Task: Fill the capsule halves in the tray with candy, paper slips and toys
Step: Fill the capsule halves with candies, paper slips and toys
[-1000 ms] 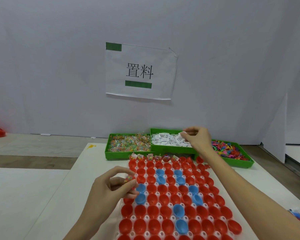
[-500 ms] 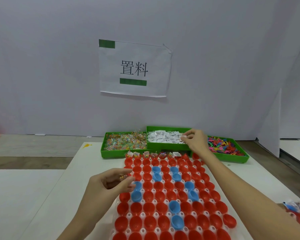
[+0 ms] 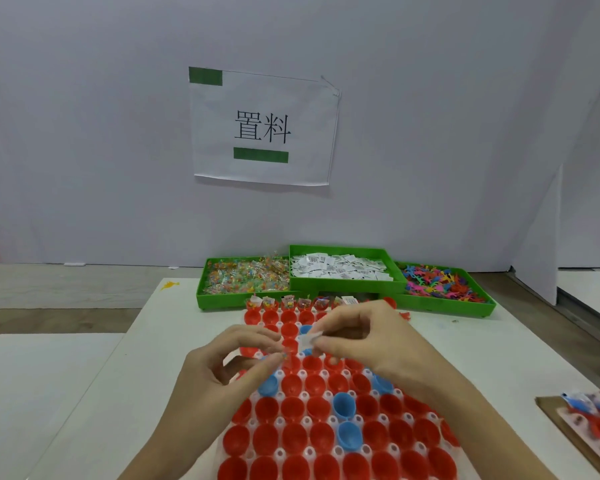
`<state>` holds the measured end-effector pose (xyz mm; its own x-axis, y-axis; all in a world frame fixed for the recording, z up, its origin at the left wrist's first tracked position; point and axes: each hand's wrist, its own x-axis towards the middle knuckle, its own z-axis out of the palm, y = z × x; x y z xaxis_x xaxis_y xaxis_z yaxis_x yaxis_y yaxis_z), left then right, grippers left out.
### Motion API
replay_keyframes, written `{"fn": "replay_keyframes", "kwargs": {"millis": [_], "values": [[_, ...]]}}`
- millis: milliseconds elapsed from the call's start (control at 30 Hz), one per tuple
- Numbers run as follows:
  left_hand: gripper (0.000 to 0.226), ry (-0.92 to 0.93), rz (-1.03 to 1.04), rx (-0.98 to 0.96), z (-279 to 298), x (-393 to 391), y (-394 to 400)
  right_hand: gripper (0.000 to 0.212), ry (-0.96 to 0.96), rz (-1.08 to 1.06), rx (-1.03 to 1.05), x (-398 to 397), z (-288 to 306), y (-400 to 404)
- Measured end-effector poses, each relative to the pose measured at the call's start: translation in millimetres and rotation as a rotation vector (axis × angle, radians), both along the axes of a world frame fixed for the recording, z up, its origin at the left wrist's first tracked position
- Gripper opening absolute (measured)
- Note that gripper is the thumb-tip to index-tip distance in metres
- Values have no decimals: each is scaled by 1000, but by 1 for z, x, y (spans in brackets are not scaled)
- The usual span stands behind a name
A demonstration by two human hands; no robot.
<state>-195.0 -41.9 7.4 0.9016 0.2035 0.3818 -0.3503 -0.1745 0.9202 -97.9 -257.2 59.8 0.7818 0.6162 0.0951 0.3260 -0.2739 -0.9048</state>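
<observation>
A white tray (image 3: 321, 419) holds rows of red capsule halves (image 3: 295, 436) and a few blue ones (image 3: 343, 407). The far row's halves (image 3: 288, 303) hold candy and slips. My right hand (image 3: 371, 344) pinches a white paper slip (image 3: 307, 341) above the tray's middle. My left hand (image 3: 226, 368) is just to its left, thumb and forefinger pinching a small wrapped candy (image 3: 284, 353). The two hands nearly meet over the tray.
Three green bins stand behind the tray: wrapped candy (image 3: 246, 277) at left, paper slips (image 3: 340, 268) in the middle, coloured plastic toys (image 3: 440, 282) at right. Another tray of filled capsules (image 3: 596, 420) sits at the right edge. A paper sign (image 3: 262, 128) hangs on the wall.
My right hand has left the slip bin and come back over the tray with a slip. My left hand has moved right to meet it.
</observation>
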Motion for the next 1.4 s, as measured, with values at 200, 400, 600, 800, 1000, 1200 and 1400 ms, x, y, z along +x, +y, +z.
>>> {"fn": "replay_keyframes", "kwargs": {"millis": [200,400,600,800,1000,1200,1400], "values": [[15,-48,-69,58,-2,-2,-10,9,-60,80,56,-26,-12,12],[18,-64,33,26,-4,-1,-11,14,3,126,110,-18,-12,7],[15,44,91,1,-5,0,-8,15,-474,-380,-263,66,-16,-2],[16,96,58,-5,-5,-3,-6,29,-513,-328,-593,128,-32,-1],[15,105,39,-4,-5,-1,-4,12,-497,-284,-635,136,-32,2],[13,108,20,-12,-3,-2,-6,12,-480,-281,-619,139,-19,-7],[33,100,58,-34,-1,-1,-4,19,-486,-357,-473,164,2,-3]]}}
